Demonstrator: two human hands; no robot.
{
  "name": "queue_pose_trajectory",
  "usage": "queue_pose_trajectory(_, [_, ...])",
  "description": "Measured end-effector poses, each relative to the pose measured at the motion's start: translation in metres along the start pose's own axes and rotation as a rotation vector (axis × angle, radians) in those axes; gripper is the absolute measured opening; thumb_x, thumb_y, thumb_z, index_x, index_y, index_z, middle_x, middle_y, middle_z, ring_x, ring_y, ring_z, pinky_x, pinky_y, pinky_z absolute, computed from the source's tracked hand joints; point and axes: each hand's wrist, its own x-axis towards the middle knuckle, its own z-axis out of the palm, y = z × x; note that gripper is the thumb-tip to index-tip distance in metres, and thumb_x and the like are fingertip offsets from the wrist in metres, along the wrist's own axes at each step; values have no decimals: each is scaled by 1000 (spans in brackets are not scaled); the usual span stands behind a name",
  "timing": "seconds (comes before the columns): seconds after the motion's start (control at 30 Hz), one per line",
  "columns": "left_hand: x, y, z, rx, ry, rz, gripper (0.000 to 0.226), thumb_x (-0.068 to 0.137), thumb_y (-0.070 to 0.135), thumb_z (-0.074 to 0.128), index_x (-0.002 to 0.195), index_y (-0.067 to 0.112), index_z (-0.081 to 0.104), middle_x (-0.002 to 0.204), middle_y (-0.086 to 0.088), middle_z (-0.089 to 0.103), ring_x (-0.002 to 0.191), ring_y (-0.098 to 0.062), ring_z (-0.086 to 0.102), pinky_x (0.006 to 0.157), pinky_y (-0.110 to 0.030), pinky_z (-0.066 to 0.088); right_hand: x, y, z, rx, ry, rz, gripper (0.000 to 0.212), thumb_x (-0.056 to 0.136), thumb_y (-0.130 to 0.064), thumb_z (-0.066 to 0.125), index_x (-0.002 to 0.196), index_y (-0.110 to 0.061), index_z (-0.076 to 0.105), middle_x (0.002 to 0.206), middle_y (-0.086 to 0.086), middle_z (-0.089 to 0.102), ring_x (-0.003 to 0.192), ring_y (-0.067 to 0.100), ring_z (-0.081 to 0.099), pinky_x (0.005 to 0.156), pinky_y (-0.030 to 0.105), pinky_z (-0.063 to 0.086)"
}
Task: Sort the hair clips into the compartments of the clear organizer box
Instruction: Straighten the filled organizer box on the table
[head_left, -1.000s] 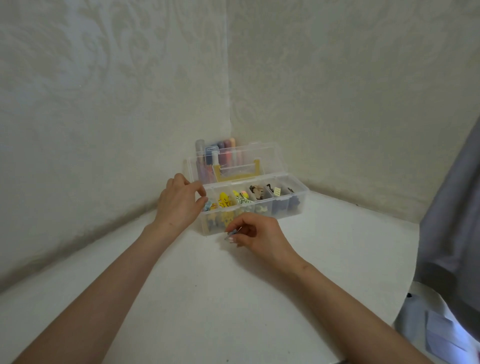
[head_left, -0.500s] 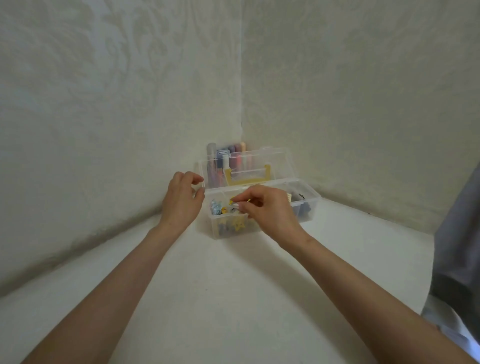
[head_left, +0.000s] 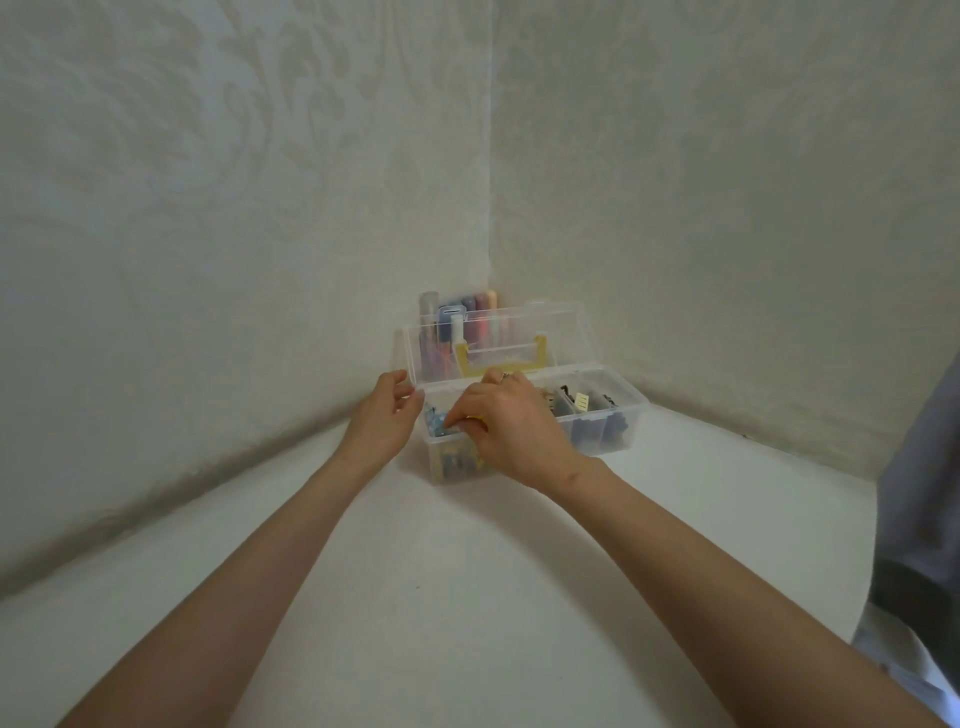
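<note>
The clear organizer box (head_left: 631, 415) stands open in the wall corner, its lid (head_left: 563, 327) with a yellow handle (head_left: 540, 353) upright behind it. My left hand (head_left: 382, 421) grips the box's left end at the rim. My right hand (head_left: 511, 431) reaches over the left compartments, fingertips pinched on a small hair clip and lowered at the leftmost compartment, where blue clips (head_left: 432, 418) lie. Yellow clips below are mostly hidden by this hand. A cream clip (head_left: 582, 402) and dark clips (head_left: 615, 428) sit in the right compartments.
Several coloured tubes (head_left: 467, 312) stand upright between the box lid and the wall corner. Patterned walls close in on the left and back. A grey garment (head_left: 924, 493) hangs over the white table's (head_left: 467, 597) right edge.
My right hand rose from the table in front of the box, carried a small clip over the box and came down at the leftmost compartment. My left hand stayed at the box's left end.
</note>
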Motion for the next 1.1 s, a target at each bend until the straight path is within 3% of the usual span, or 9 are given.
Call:
queue_pose_trajectory(0.1, [0, -3, -1, -73, -29, -7, 45, 95, 18, 46, 137, 6, 35, 139, -13, 46, 123, -23, 48, 105, -34, 37, -1, 2, -2, 28, -25, 35, 22, 86, -12, 55, 100, -15, 72, 85, 7, 71, 85, 26, 55, 79, 38, 38])
queue_pose_trajectory(0.23, [-1, -5, -3, -116, -40, -6, 45, 95, 17, 47, 137, 6, 36, 138, -12, 46, 123, -22, 47, 106, -36, 37, -5, 18, -20, 206, 43, 204, 28, 88, -15, 58, 114, -21, 64, 103, -5, 69, 98, 15, 53, 89, 28, 37])
queue_pose_trajectory(0.4, [1, -5, -2, -251, -37, -53, 42, 94, 14, 48, 135, 8, 39, 138, -11, 47, 121, -19, 48, 107, -39, 37, -26, 92, -54, 164, 298, 660, 28, 91, -23, 55, 118, -18, 62, 116, -1, 65, 107, 18, 56, 84, 22, 35])
queue_pose_trajectory(0.5, [0, -4, -1, -317, -46, -70, 42, 95, 12, 46, 136, 9, 37, 137, -8, 46, 112, -15, 48, 98, -32, 41, -38, 132, -63, 444, 238, 961, 41, 94, -37, 49, 127, -14, 53, 131, 6, 56, 116, 22, 53, 99, 34, 39])
queue_pose_trajectory(0.57, [-1, -3, 0, -347, -48, -75, 43, 95, 12, 45, 137, 10, 36, 135, -6, 46, 110, -14, 48, 92, -30, 41, -39, 144, -64, 714, 129, 1048, 49, 95, -46, 43, 133, -15, 46, 137, 5, 50, 114, 20, 51, 97, 35, 41])
queue_pose_trajectory(0.73, [-2, -2, 2, -428, -50, -102, 42, 95, 11, 45, 136, 12, 37, 127, 1, 47, 106, -14, 51, 87, -28, 42, -25, 149, -57, 1104, -4, 1039, 71, 89, -63, 32, 146, -19, 28, 149, 0, 35, 135, 22, 36, 105, 41, 37])
queue_pose_trajectory(0.83, [-1, -4, 2, -437, -58, -103, 43, 95, 11, 45, 137, 13, 36, 125, 2, 47, 107, -16, 52, 87, -27, 44, -18, 146, -53, 1117, -20, 1047, 85, 77, -76, 36, 142, -22, 34, 144, -3, 42, 128, 20, 46, 107, 50, 35])
queue_pose_trajectory(1.0, [-1, -4, 2, -481, -76, -83, 37, 95, 9, 46, 131, 16, 42, 129, -2, 52, 106, -18, 56, 83, -27, 49, -25, 142, -58, 1159, 23, 1001, 58, 91, -63, 27, 121, -22, 55, 123, 0, 56, 108, 23, 59, 79, 39, 51])
queue_pose_trajectory(1.1, [-2, -2, 3, -513, -89, -86, 43, 94, 9, 47, 134, 19, 38, 130, 1, 51, 110, -18, 55, 85, -31, 48, -34, 141, -57, 1195, 151, 1005, 58, 93, -61, 27, 128, -22, 52, 119, 3, 57, 114, 23, 54, 89, 43, 47])
